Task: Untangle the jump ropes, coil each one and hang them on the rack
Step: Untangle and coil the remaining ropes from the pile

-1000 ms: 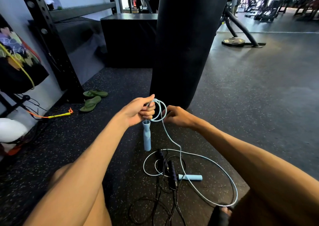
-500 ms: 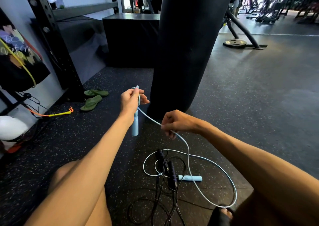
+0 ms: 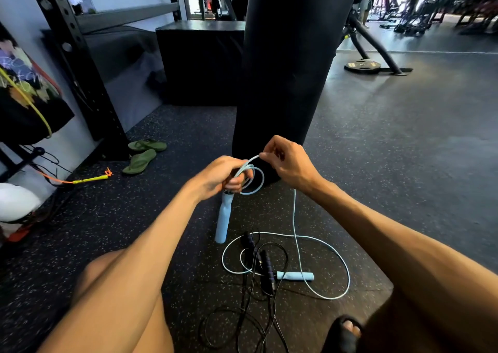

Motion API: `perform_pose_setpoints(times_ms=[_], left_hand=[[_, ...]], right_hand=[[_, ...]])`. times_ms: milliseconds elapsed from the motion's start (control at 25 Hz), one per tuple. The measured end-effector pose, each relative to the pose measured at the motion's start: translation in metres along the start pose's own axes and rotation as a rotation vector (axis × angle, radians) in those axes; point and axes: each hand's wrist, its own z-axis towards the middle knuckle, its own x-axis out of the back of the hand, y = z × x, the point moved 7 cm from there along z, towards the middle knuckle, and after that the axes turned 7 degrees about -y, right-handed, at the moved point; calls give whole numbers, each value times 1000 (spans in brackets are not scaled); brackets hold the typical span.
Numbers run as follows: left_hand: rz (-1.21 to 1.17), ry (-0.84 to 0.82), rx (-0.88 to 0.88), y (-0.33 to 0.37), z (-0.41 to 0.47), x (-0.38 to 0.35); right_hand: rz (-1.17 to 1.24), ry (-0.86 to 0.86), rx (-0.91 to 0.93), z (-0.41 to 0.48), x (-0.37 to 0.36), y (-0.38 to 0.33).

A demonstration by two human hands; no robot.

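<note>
Noted dark, pale-flecked rubber floor. Saw on it, lower centre, a loose loop of pale blue jump rope with one blue handle lying flat — tangled across a black jump rope. Found green flip-flops and a yellow rope handle at middle left — a weight plate at upper right.

Two tangled ropes — two green sandals
</note>
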Motion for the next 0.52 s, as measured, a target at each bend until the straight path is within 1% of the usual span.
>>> perform_pose_setpoints(times_ms=[80,160,240,320,400,440,520], left_hand=[[-163,-60,-16,3,2,-2],[-293,-89,-55,6,4,-3],[-426,-85,-103,8,4,-3],[-577,-57,-155,11,5,0],[-718,0,-227,16,6,7],[-781,58,-262,17,6,13],[-844,253,-321,15,5,33]], right_hand=[[20,17,-50,0,0,8],[99,-15,-121,0,-6,15],[215,-85,-196,-1,-17,20],[296,-203,-247,-4,-31,22],[347,-345,-312,-12,-45,23],[378,-421,-358,-17,-52,25],[411,-600,-428,-29,-65,26]])
